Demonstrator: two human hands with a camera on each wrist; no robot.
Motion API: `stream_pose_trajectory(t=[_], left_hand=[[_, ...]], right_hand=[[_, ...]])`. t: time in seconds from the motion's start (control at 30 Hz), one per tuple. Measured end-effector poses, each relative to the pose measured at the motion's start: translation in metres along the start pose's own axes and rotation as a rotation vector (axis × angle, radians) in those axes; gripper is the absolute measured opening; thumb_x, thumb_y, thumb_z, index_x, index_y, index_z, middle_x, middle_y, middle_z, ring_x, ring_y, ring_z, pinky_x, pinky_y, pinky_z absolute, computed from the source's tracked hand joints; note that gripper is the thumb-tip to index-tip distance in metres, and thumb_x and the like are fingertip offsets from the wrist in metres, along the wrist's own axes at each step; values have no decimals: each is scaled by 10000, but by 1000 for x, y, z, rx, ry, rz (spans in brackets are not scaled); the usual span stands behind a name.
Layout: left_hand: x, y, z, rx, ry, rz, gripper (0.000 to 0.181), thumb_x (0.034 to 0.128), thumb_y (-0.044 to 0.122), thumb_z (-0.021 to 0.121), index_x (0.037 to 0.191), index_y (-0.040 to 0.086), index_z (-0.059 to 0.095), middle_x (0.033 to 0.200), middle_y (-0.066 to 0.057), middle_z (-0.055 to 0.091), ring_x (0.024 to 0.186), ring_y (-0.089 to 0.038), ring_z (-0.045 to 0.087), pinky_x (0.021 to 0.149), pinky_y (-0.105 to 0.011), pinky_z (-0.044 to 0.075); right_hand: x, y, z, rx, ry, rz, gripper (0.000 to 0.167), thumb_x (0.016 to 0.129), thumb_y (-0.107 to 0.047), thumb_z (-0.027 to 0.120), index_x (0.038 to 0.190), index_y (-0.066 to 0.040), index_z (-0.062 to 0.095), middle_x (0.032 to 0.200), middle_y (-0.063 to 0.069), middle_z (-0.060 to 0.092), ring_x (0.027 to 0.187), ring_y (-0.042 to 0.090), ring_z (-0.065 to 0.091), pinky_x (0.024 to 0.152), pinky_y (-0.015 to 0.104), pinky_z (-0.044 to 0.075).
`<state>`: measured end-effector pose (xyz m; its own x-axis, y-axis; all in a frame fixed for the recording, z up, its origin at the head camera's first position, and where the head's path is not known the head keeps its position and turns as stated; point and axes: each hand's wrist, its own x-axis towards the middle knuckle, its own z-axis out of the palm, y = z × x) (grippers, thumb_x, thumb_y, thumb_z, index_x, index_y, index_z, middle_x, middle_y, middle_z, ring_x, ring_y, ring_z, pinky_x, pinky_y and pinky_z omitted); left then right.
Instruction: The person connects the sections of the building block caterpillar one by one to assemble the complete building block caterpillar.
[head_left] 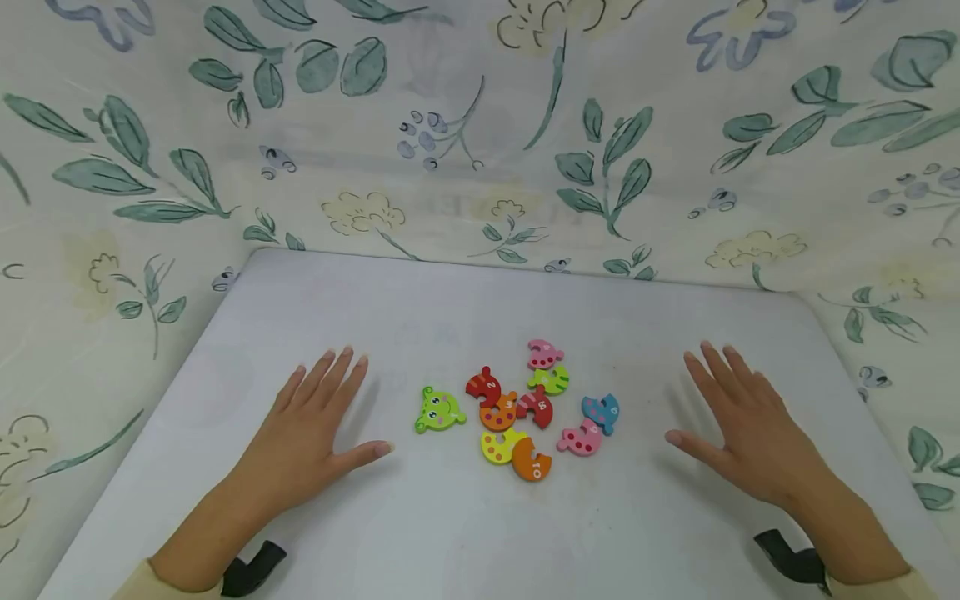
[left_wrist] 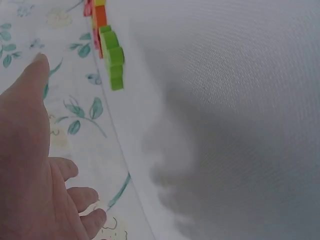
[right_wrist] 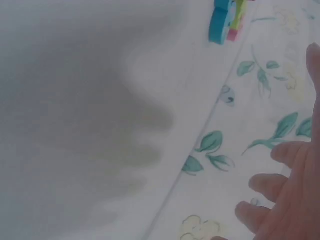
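Observation:
My left hand [head_left: 311, 442] hovers over the left part of the white table, fingers spread and nothing in it. On the right, my right hand [head_left: 753, 442] is held the same way, also holding nothing. Between them lie several colourful puzzle pieces. Nearest the left hand is a green smiling head piece [head_left: 439, 410]. Red [head_left: 483, 387], orange [head_left: 498, 412], yellow [head_left: 501, 446] and darker orange "10" [head_left: 532, 461] pieces cluster in the middle. A blue piece [head_left: 601, 413] and a pink piece [head_left: 581, 438] lie toward the right hand. Another pink piece [head_left: 544, 354] touches a striped green one [head_left: 550, 380] behind.
The white table [head_left: 375, 533] has a straight back edge. Floral-patterned cloth [head_left: 465, 208] rises behind it and along both sides. Black straps [head_left: 255, 569] sit at the wrists, by the beige sleeves. Both wrist views show hand shadows on the tabletop.

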<state>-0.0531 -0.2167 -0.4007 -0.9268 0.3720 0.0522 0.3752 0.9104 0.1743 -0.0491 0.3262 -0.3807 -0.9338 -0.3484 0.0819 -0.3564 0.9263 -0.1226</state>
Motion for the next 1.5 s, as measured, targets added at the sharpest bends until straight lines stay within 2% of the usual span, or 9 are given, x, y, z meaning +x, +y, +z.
stream_pose_trajectory(t=[0.13,0.27,0.47,0.6,0.83,1.0,1.1,1.3,1.5], left_hand=[[3,1,0,-18,-23,6,1110,905,834,508,1686,120,174,1734,-151,157,1594,-363,95,1267,-522,-28],[10,4,1,-41,-46,13,1096,913,808,535,1688,124,169,1734,-147,162,1592,-367,107,1261,-569,52],[26,14,8,-74,-62,67,979,909,635,724,1617,57,374,1647,-178,376,1504,-393,352,1207,-602,267],[33,23,11,-69,-61,95,873,889,547,797,1534,35,506,1537,-178,524,1415,-386,482,1142,-595,387],[48,35,16,-65,-49,131,713,879,434,846,1429,39,622,1399,-127,636,1275,-336,581,1021,-557,507],[57,39,20,-86,-60,147,655,867,388,868,1405,77,660,1401,-119,628,1257,-326,576,1007,-533,525],[61,41,22,-88,-76,146,612,860,397,875,1377,122,697,1414,-116,619,1258,-322,565,1005,-506,533],[61,42,27,-84,-60,149,570,833,388,901,1322,143,738,1397,-111,625,1230,-318,565,987,-483,540],[57,43,31,-142,-12,105,562,830,389,901,1312,152,735,1421,-113,598,1269,-367,538,1023,-544,495]], right_hand=[[12,-11,-4,14,-14,-31,1058,919,-601,721,1681,-102,183,1729,199,127,1589,413,42,1212,686,104],[25,-22,-7,3,-17,-57,1029,911,-597,733,1670,-109,240,1722,184,175,1576,422,120,1138,734,263],[45,-38,-11,-35,-38,-103,882,906,-484,791,1584,-53,429,1639,224,350,1500,464,291,1070,711,389],[59,-52,-13,-24,-69,-155,804,915,-425,803,1547,-46,483,1577,222,441,1440,460,395,1050,667,444],[82,-79,-17,-40,-132,-197,739,900,-417,829,1498,-78,557,1479,174,557,1358,395,512,1023,588,506],[102,-98,-12,-55,-163,-255,726,872,-417,856,1465,-88,595,1466,151,577,1351,367,528,998,537,540],[116,-109,-6,-49,-209,-282,700,884,-412,847,1461,-101,601,1469,132,573,1360,345,520,1010,513,538],[142,-137,10,-42,-309,-364,631,934,-425,795,1457,-126,609,1446,93,588,1333,296,537,1016,445,543],[165,-165,30,-66,-369,-465,487,999,-295,730,1453,-157,620,1450,43,595,1310,244,548,1040,360,521]])
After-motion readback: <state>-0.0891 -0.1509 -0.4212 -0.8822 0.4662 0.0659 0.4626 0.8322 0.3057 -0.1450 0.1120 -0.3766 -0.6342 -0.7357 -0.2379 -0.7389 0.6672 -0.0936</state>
